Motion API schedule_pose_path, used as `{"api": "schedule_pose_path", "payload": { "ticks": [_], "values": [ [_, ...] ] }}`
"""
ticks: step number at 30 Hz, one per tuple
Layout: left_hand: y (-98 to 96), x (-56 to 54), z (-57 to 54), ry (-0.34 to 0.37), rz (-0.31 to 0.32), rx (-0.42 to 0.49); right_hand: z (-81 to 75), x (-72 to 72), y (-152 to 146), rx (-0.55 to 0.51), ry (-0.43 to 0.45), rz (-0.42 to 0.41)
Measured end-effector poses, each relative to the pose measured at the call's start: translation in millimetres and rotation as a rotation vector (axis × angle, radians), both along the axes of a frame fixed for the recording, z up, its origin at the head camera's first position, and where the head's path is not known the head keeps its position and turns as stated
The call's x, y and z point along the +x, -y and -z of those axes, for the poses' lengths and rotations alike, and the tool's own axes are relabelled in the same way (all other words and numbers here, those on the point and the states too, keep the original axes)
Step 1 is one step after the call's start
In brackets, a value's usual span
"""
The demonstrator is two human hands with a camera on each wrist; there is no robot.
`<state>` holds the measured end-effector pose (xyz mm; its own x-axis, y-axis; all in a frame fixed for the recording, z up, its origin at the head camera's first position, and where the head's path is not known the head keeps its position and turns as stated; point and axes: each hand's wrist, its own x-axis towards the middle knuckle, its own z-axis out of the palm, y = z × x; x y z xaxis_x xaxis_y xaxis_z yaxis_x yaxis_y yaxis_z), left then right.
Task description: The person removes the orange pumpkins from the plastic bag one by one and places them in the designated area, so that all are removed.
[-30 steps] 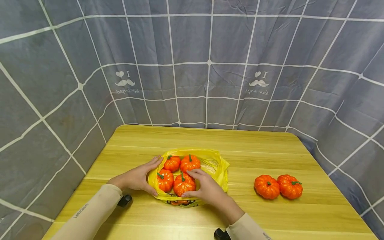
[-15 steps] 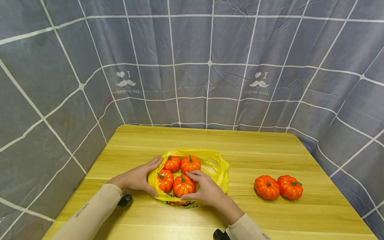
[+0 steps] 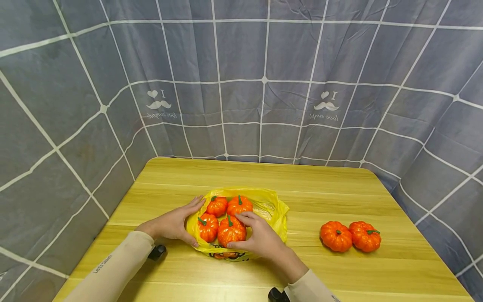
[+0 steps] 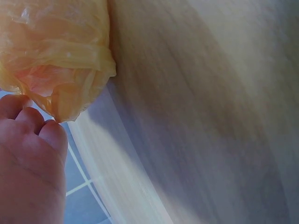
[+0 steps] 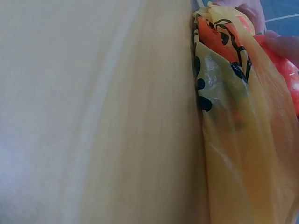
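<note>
A yellow plastic bag (image 3: 272,209) sits with its mouth spread wide on the table, and several small orange pumpkins with green stems lie inside. My left hand (image 3: 175,224) rests against the bag's left side, fingers stretched along the rim and thumb at the front. In the left wrist view that hand (image 4: 30,149) touches the bag's crumpled side. My right hand (image 3: 262,237) reaches in over the front rim and grips the front pumpkin (image 3: 229,233) between thumb and fingers. Its thumb (image 5: 282,46) lies on the shiny pumpkin in the right wrist view.
Two more pumpkins stand side by side on the right of the wooden table (image 3: 302,180), one on the left (image 3: 336,237) and one on the right (image 3: 365,237). A grey curtain (image 3: 241,100) with white grid lines hangs behind and around the table.
The front pumpkin tips and shifts very slightly within my right hand. My left hand and the bag stay in place.
</note>
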<state>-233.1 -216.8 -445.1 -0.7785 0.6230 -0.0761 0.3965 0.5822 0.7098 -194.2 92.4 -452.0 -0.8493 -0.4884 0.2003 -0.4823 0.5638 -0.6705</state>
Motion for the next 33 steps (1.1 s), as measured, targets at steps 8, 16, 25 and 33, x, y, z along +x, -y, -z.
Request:
{"api": "schedule_pose_path", "payload": {
  "ticks": [8,16,25,33],
  "values": [
    [0.1,1.3,-1.8,0.0,-0.006,-0.006,-6.5,-1.0,-2,-0.061,-0.004,-0.01],
    [3.4,2.9,-2.2,-0.007,-0.011,-0.027,-15.6,-4.4,-12,-0.102,0.009,0.024],
    [4.6,1.5,-2.3,-0.017,0.001,-0.041,-23.9,-10.7,-46,-0.124,-0.016,0.077],
    [5.8,1.8,-3.3,-0.014,0.002,-0.053,-20.6,-11.5,-91,-0.137,-0.018,0.137]
  ]
}}
